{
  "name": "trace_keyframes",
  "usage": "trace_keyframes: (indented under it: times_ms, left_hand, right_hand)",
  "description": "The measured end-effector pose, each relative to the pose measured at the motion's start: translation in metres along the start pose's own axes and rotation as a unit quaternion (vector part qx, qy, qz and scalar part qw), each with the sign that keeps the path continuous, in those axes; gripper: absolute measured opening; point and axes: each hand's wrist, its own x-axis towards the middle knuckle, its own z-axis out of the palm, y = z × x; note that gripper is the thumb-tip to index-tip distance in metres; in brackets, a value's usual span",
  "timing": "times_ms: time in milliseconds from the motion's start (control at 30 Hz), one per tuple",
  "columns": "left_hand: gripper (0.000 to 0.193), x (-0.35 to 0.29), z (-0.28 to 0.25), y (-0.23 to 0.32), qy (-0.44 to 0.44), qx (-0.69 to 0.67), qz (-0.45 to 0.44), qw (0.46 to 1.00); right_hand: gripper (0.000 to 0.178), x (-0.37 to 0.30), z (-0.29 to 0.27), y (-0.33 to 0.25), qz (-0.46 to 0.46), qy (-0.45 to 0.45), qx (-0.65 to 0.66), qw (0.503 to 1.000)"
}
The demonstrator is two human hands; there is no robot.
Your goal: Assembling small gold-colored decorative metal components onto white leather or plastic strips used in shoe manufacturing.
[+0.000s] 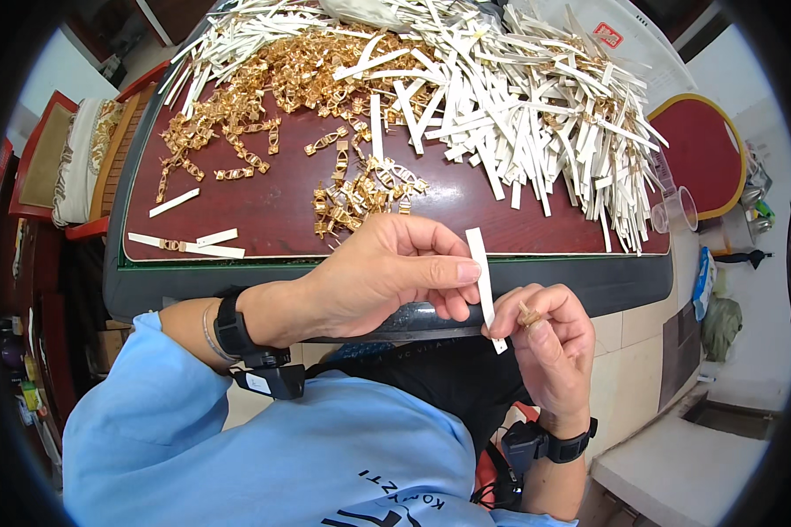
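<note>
Just past the table's near edge, my left hand (395,268) pinches a narrow white strip (478,255) between thumb and fingers. The strip stands nearly upright in the picture, with small holes at its lower end. Close beside that end is my right hand (558,338), its thumb and forefinger closed on a small gold metal clasp (528,314). The forefinger area partly hides where strip and right hand meet, so I cannot tell whether they touch. A small cluster of gold clasps (356,198) lies on the table beyond my left hand.
On the dark red table (272,206), a big heap of gold clasps (308,66) spreads at the back. A large pile of white strips (536,114) covers the right side. Strips with a clasp (174,245) lie at the near left. Chairs (699,154) stand on both sides.
</note>
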Motion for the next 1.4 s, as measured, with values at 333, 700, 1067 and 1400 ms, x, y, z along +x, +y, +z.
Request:
trace_keyframes:
  times_ms: [333,700,1067,1400]
  left_hand:
    - [0.005,0.000,0.004,-0.006,-0.020,0.039,0.082,0.996]
    - [0.004,-0.002,0.005,-0.013,-0.041,-0.025,0.098,0.994]
    - [0.005,-0.003,0.003,-0.012,-0.038,-0.023,0.086,0.995]
    - [0.047,-0.003,0.006,-0.007,-0.037,0.014,0.073,0.997]
  right_hand:
    - [0.016,-0.003,0.000,0.001,0.008,0.006,0.073,0.997]
    - [0.016,-0.003,0.006,0.010,0.055,-0.007,0.199,0.979]
    - [0.017,-0.009,0.009,0.007,0.050,-0.010,0.173,0.984]
    - [0.018,-0.010,0.010,0.007,0.031,-0.007,0.187,0.982]
